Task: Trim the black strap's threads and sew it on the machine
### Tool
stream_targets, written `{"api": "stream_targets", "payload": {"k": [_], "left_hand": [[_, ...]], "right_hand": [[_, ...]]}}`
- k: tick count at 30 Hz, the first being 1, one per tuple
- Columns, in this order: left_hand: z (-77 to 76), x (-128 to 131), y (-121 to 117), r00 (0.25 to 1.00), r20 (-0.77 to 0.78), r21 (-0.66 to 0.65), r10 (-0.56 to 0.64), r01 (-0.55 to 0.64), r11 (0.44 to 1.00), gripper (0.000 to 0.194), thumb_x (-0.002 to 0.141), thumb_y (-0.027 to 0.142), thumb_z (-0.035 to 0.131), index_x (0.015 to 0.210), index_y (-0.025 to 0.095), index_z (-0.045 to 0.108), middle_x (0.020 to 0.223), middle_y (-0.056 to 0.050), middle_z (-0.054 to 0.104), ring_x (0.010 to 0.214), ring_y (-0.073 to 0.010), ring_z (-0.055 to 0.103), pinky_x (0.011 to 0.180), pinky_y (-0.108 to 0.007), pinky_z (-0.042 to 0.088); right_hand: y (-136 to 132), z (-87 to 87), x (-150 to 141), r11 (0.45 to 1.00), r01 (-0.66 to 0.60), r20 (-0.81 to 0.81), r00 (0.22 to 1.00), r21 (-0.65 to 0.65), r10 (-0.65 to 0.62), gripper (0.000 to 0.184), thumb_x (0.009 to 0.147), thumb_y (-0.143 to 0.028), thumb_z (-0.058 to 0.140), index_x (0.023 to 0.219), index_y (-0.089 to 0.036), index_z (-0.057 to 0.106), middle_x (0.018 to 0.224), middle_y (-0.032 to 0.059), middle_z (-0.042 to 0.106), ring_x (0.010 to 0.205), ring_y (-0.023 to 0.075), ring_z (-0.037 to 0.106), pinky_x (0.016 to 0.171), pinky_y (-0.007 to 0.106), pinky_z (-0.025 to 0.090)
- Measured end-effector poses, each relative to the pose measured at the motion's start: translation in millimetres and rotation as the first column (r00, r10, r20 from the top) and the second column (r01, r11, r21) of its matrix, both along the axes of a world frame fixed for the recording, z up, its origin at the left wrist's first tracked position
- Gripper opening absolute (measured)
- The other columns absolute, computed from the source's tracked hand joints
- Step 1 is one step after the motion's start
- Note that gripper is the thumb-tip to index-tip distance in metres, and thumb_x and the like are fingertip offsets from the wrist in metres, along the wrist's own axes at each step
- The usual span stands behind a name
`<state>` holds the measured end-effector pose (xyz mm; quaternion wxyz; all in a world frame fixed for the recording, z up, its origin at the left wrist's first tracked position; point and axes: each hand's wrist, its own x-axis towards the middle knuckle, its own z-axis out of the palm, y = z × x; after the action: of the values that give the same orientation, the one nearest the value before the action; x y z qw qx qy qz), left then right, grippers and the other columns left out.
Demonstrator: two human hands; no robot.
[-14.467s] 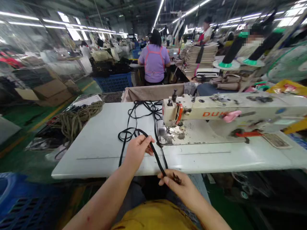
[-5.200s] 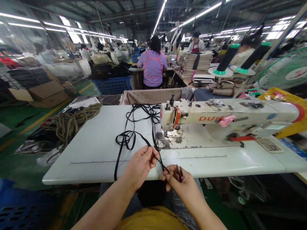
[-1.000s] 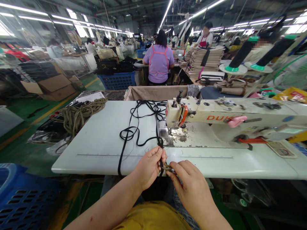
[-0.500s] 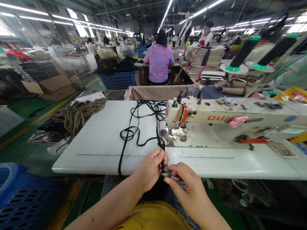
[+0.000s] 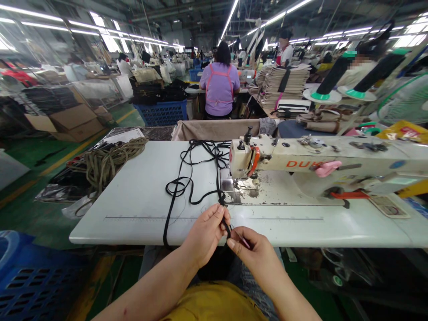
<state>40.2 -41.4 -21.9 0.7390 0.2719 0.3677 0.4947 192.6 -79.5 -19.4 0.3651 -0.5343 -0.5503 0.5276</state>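
Observation:
My left hand (image 5: 209, 229) is closed in a pinch on a narrow black strap (image 5: 226, 226) near the front edge of the table. Just to its right, my right hand (image 5: 252, 247) is closed around thread snips (image 5: 246, 242), of which only a pinkish sliver shows between the fingers. Its thumb and fingertip meet at the strap's lower end; whether they grip the strap too, I cannot tell. More of the black strapping (image 5: 177, 187) lies in loose loops on the white table (image 5: 133, 200), and one length hangs over the front edge.
A sewing machine (image 5: 321, 156) stands on the right of the table. Olive straps (image 5: 103, 162) are heaped at the left. A blue basket (image 5: 36, 276) sits low at left. Ahead are a fabric-lined bin (image 5: 214, 129), a person in purple (image 5: 219, 89) and black thread cones (image 5: 334, 76).
Half a second ago the snips' blades showed at the strap below my left hand; now they are tucked in my right hand, its fingertips at the strap. The left hand keeps its pinch.

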Motion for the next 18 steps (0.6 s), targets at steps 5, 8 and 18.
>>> {"api": "stream_targets", "payload": {"k": [5, 8, 18], "left_hand": [[2.4, -4.5, -1.7, 0.998, 0.017, 0.024, -0.063, 0.063, 0.998, 0.033, 0.082, 0.043, 0.085, 0.085, 0.013, 0.069, 0.085, -0.004, 0.061, 0.070, -0.0108, 0.052, 0.068, -0.024, 0.045], [2.2, -6.8, -3.6, 0.995, 0.006, 0.027, -0.097, 0.096, 0.995, 0.029, 0.081, 0.036, 0.087, 0.093, 0.014, 0.073, 0.088, -0.004, 0.063, 0.074, -0.0110, 0.054, 0.072, -0.024, 0.045], [3.8, -5.8, -2.7, 0.997, -0.030, 0.015, -0.065, 0.066, 0.998, 0.033, 0.072, 0.037, 0.094, 0.084, 0.014, 0.074, 0.082, -0.001, 0.063, 0.069, -0.0092, 0.056, 0.070, -0.024, 0.045]], "right_hand": [[-1.1, -11.5, 0.6, 0.995, 0.054, -0.149, 0.987, -0.085, -0.067, 0.046, 0.079, -0.064, 0.076, 0.074, -0.019, 0.064, 0.067, -0.0026, 0.051, 0.067, 0.0150, 0.044, 0.065, 0.027, 0.038], [-2.9, -14.3, 2.1, 0.990, 0.115, -0.198, 0.972, -0.079, -0.129, 0.045, 0.080, -0.063, 0.077, 0.076, -0.018, 0.069, 0.071, -0.0003, 0.058, 0.070, 0.0165, 0.050, 0.068, 0.028, 0.042], [-2.6, -14.5, 7.1, 0.980, 0.170, -0.124, 0.980, 0.099, -0.157, 0.033, 0.088, -0.051, 0.073, 0.094, -0.019, 0.068, 0.082, 0.0021, 0.065, 0.073, 0.0172, 0.059, 0.067, 0.028, 0.049]]}}
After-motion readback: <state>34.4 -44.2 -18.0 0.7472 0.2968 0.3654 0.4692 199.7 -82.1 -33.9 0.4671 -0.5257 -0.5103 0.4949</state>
